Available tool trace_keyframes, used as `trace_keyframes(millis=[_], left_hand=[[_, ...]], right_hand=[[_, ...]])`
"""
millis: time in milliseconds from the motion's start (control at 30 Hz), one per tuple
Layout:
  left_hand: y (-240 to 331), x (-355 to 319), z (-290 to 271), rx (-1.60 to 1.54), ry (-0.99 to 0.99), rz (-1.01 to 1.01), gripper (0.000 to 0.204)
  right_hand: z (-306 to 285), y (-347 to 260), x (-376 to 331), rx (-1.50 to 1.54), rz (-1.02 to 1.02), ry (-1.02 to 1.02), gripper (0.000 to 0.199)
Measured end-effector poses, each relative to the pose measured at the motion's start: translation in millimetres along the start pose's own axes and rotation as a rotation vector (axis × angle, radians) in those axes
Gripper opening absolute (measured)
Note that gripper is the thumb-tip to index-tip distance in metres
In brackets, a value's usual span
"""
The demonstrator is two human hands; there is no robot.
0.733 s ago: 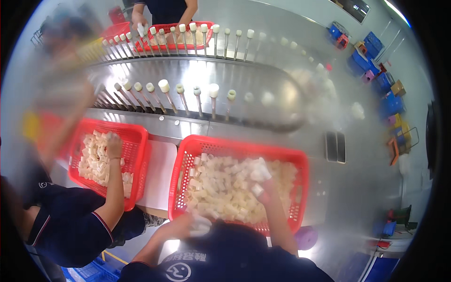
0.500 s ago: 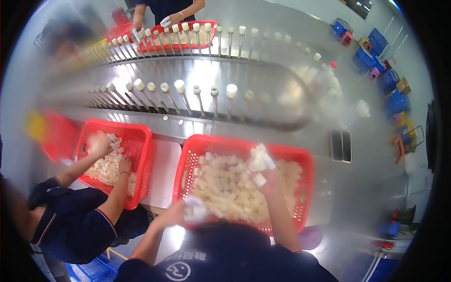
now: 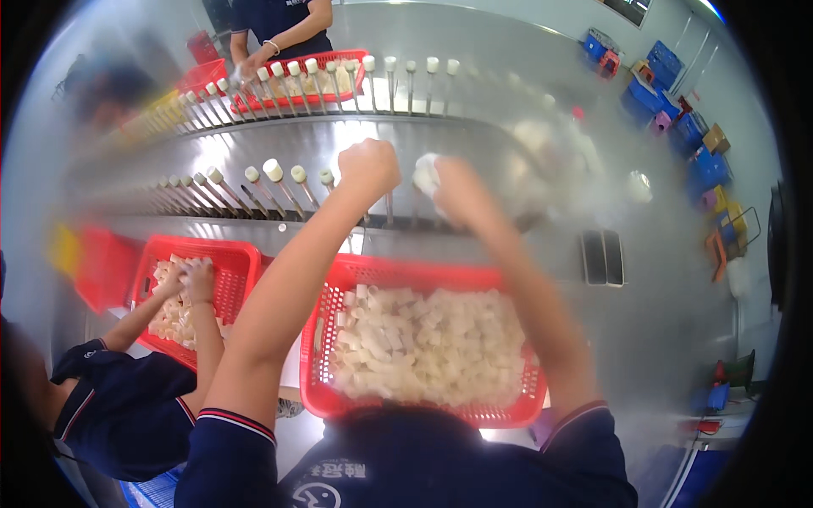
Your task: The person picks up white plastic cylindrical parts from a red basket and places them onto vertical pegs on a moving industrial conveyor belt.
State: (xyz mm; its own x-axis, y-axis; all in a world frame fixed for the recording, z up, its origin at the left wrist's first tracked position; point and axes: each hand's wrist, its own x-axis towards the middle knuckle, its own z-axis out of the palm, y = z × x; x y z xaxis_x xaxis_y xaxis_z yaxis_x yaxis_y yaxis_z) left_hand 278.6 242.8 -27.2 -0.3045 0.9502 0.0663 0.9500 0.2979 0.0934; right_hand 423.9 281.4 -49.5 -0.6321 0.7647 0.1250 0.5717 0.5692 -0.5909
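Both my arms reach over the red basket toward the near row of upright metal rods. My left hand [image 3: 370, 166] is closed at the height of the rod tops; its fingertips and anything in them are hidden behind the fist. To its right, my right hand [image 3: 460, 193] is closed around something white [image 3: 426, 174], blurred, probably short white cylindrical pieces and white finger covers. Several rods left of my hands carry white caps [image 3: 272, 169]. Below my arms, a large red basket [image 3: 315, 372] holds many short whitish cylindrical pieces [image 3: 423, 347].
At left, a co-worker's hands [image 3: 197, 275] work over a smaller red basket [image 3: 251, 264]. Across the metal table, another person [image 3: 288, 25] stands at a red basket [image 3: 362, 76] behind a far row of capped rods [image 3: 390, 76]. Two dark phone-like objects [image 3: 602, 257] lie at right.
Both my hands have moved from the large basket up and forward to the near rods. The co-worker's hands at left have come together over the smaller basket. The view has shifted slightly.
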Motion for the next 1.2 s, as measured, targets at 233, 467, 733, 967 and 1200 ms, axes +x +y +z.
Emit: trace_keyframes(millis=[233, 467, 733, 967, 1200], left_hand=[[43.3, -6.4, 22.2, -0.046, 0.031, 0.125, 0.02], [-24.7, -96.3, 66.9, -1.755, -0.389, -0.296, 0.033], [-78.3, -152.4, 77.8, -2.326, -0.52, -0.201, 0.032], [-103.4, -132.1, 87.6, -1.907, -0.319, -0.233, 0.024], [-58.8, -31.5, 21.4, -0.434, 0.309, -0.049, 0.037]], right_hand=[[-8.8, 35.8, 30.1, -0.41, 0.034, -0.153, 0.017], [-15.7, 61.8, 13.4, -0.495, 0.006, 0.039, 0.017], [-3.2, 86.2, -106.3, 0.812, 0.198, 0.582, 0.032], [-5.1, -38.7, -203.0, 1.238, 0.38, 0.379, 0.016], [-97.2, -93.4, -227.4, 2.187, -1.038, -0.413, 0.02]])
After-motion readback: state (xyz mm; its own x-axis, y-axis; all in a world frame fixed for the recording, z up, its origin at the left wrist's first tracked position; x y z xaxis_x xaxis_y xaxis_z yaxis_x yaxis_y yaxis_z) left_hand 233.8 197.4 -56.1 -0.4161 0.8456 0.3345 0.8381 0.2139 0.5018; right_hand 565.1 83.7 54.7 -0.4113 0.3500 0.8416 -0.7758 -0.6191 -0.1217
